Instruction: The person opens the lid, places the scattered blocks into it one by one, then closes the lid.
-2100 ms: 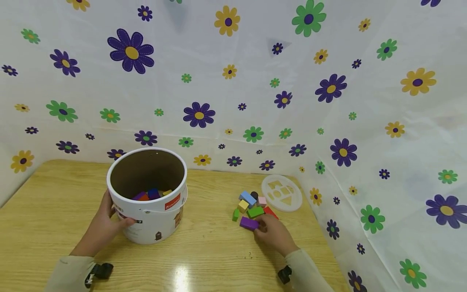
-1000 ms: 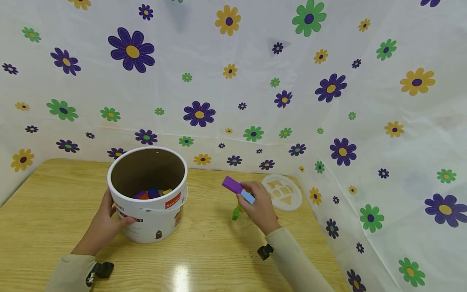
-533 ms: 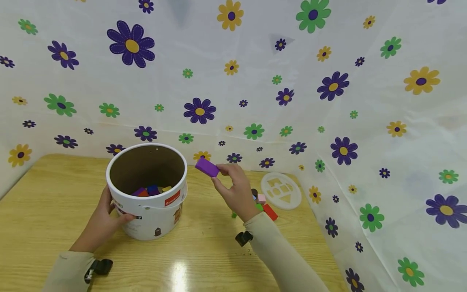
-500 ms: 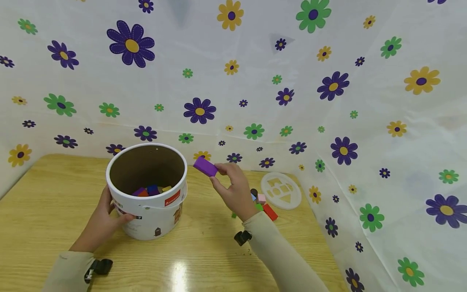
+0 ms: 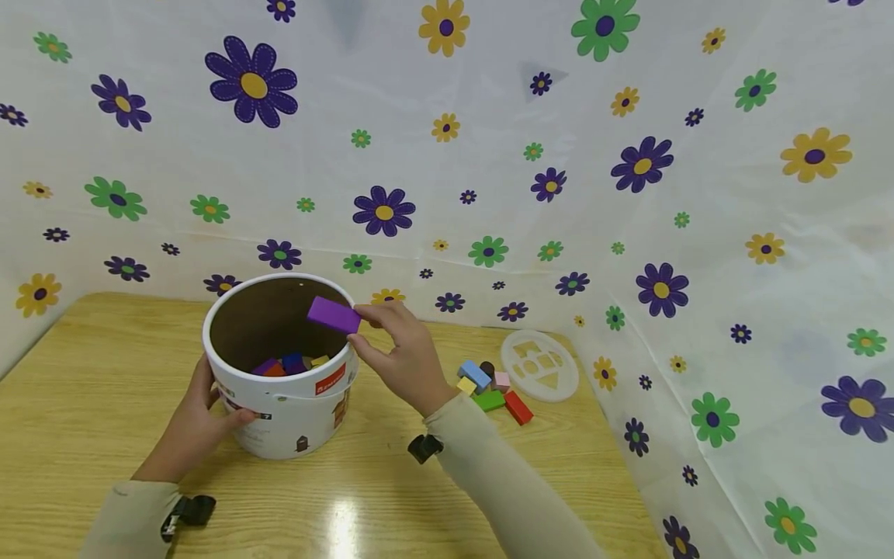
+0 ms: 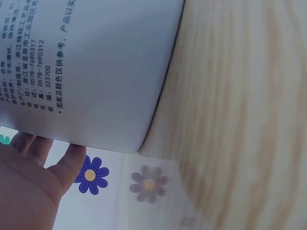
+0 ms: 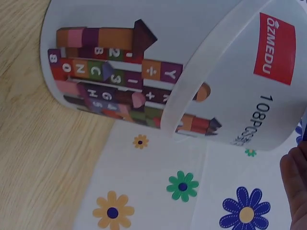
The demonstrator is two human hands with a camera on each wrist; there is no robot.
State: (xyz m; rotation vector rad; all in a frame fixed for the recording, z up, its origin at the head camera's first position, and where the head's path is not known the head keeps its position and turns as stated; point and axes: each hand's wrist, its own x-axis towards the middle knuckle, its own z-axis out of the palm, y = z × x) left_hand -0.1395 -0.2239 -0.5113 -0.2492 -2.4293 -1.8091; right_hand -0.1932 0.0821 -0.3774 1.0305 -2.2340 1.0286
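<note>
A white bucket (image 5: 279,407) with printed sides and a carrying handle stands on the wooden table, several coloured blocks (image 5: 293,365) lying at its bottom. My left hand (image 5: 199,427) holds its left side, thumb on the front and fingers round the wall; the left wrist view shows these fingers (image 6: 67,165) against the bucket. Between thumb and fingertips, my right hand (image 5: 405,353) pinches a purple block (image 5: 334,315) by its right end. The block hangs tilted over the right part of the bucket's opening. In the right wrist view only part of the right hand (image 7: 296,177) shows.
Right of the bucket lies a small group of blocks, among them a light blue block (image 5: 474,375), a green block (image 5: 489,400) and a red block (image 5: 518,407). Behind them rests a round white lid with shaped holes (image 5: 513,369). A flowered sheet (image 5: 433,178) hangs behind the table (image 5: 391,497).
My right hand has picked the purple block out of the group on the table and carried it left, over the bucket's opening. The left hand has stayed on the bucket.
</note>
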